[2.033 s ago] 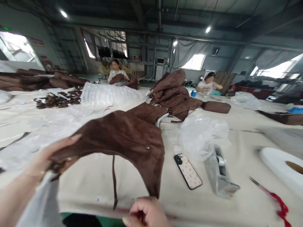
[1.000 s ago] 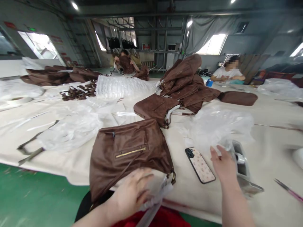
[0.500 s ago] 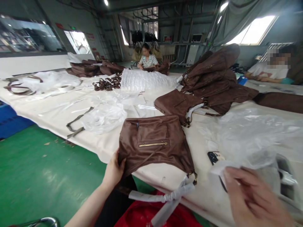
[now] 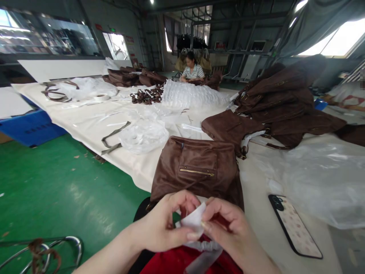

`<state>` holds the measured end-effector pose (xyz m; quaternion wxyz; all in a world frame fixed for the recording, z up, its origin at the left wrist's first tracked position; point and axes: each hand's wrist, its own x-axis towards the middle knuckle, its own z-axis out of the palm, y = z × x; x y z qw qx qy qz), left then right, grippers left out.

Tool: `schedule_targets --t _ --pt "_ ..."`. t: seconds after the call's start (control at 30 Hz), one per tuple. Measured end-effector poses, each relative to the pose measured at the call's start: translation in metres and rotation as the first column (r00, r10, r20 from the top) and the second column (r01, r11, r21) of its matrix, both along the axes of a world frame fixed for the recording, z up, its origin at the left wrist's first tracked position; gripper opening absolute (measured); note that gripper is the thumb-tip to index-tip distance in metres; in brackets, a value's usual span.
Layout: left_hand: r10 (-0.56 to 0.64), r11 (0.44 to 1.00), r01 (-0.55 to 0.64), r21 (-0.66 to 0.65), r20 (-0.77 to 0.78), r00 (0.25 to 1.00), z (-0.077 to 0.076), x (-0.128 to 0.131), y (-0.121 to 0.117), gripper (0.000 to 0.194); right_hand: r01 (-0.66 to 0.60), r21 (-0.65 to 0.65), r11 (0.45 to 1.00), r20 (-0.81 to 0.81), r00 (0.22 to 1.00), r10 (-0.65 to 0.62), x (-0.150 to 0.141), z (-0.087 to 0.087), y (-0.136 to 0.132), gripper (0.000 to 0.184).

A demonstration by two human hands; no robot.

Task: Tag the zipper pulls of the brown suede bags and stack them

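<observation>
Left hand (image 4: 164,222) and right hand (image 4: 230,224) pinch a slip (image 4: 195,219) between them, partly hiding the bag (image 4: 196,161), phone (image 4: 298,226) rightward.

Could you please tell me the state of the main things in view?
Left hand: closed on the white slip
Right hand: closed on the same slip
White slip: bent
Brown bag: lying down
Zipper: appears closed
Phone: lying camera side up
Plastic beside the phone: crumpled

Before us stretches a cream-covered table (image 4: 129,163). On it we see a zipped brown bag (image 4: 196,158) at the near edge, a heap of brown bags (image 4: 285,99), a phone (image 4: 299,228), clear plastic (image 4: 322,182), a ribbed white bundle (image 4: 194,95) and a white roll (image 4: 102,97).
</observation>
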<state>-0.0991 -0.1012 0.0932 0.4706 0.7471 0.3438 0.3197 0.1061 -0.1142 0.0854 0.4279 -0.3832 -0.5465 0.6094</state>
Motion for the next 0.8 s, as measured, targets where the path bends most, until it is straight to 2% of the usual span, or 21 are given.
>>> schedule_targets --t 0.03,0.1,0.13,0.2,0.27,0.33,0.43,0.57,0.63,0.67,0.77,0.8 --pt "0.013 0.999 -0.014 -0.036 -0.020 1.000 0.000 0.000 -0.002 0.033 -0.020 0.034 0.999 0.048 0.999 0.018 -0.004 -0.003 0.004 0.011" --pt "0.115 0.990 -0.120 -0.073 -0.072 0.991 -0.007 -0.008 -0.001 0.027 0.029 0.062 0.998 0.102 0.994 -0.035 -0.012 -0.016 0.015 0.015" --pt "0.178 0.979 -0.185 -0.082 -0.089 0.980 -0.012 -0.015 0.001 0.027 0.083 0.025 0.996 0.088 0.992 -0.085 -0.016 -0.025 0.020 0.021" --pt "0.276 0.951 -0.289 -0.113 -0.117 0.954 -0.026 -0.034 0.004 0.029 0.182 -0.174 0.968 -0.012 0.982 -0.187 -0.025 -0.046 0.028 0.036" --pt "0.327 0.923 -0.350 -0.161 -0.154 0.932 -0.039 -0.056 0.003 0.033 0.191 -0.441 0.877 -0.147 0.948 -0.280 -0.037 -0.066 0.034 0.044" --pt "0.348 0.904 -0.382 -0.195 -0.187 0.919 -0.050 -0.074 -0.001 0.035 0.126 -0.624 0.771 -0.253 0.901 -0.352 -0.049 -0.081 0.038 0.040" --pt "0.374 0.886 -0.416 -0.207 -0.215 0.902 -0.060 -0.091 -0.010 0.039 0.068 -0.735 0.675 -0.302 0.858 -0.416 -0.065 -0.090 0.047 0.025" --pt "0.376 0.888 -0.419 -0.192 -0.222 0.900 -0.063 -0.098 -0.015 0.042 0.034 -0.783 0.621 -0.327 0.826 -0.459 -0.076 -0.091 0.063 0.018" --pt "0.356 0.899 -0.400 -0.176 -0.236 0.904 -0.063 -0.100 -0.015 0.042 0.021 -0.765 0.644 -0.341 0.835 -0.432 -0.077 -0.091 0.065 0.022" --pt "0.353 0.904 -0.396 -0.159 -0.244 0.903 -0.063 -0.100 -0.015 0.041 0.023 -0.729 0.684 -0.336 0.859 -0.387 -0.077 -0.091 0.064 0.025" --pt "0.377 0.909 -0.408 -0.082 -0.256 0.890 -0.063 -0.103 -0.014 0.038 0.026 -0.500 0.866 -0.233 0.959 -0.164 -0.070 -0.086 0.053 0.033" --pt "0.384 0.909 -0.412 -0.065 -0.255 0.887 -0.064 -0.104 -0.014 0.037 0.020 -0.413 0.910 -0.176 0.979 -0.102 -0.067 -0.083 0.049 0.035"
